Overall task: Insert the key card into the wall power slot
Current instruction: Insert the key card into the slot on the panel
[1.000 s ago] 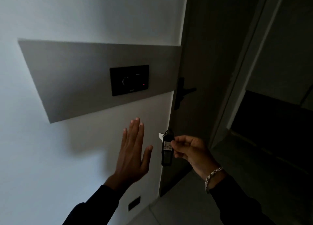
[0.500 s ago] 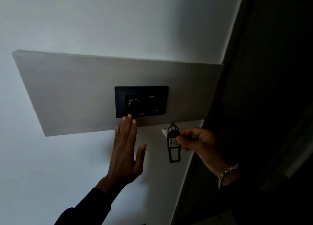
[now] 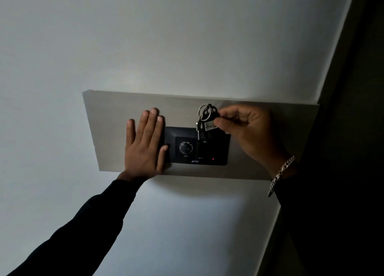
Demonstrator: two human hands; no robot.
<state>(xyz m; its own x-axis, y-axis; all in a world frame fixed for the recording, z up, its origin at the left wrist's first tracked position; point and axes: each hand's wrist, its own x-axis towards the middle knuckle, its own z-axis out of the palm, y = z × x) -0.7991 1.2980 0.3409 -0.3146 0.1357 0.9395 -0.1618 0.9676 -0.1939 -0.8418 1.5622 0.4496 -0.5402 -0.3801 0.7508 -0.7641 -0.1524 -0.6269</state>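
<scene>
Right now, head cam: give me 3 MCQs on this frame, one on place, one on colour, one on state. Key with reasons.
1. Where is the left hand?
A. flat on the plate, left of the panel
B. on the door handle
C. holding the key card

2. What colour is the small light on the panel?
A. green
B. red
C. blue

3. How is the key card held?
A. lying on the floor
B. pinched in the left hand
C. pinched by the right hand at its tag, hanging down over the panel

Key: 1 A, palm and fingers spread on the grey plate. 2 B, a red dot glows low on the panel's right. 3 C, thumb and fingers grip the tag below the ring.
</scene>
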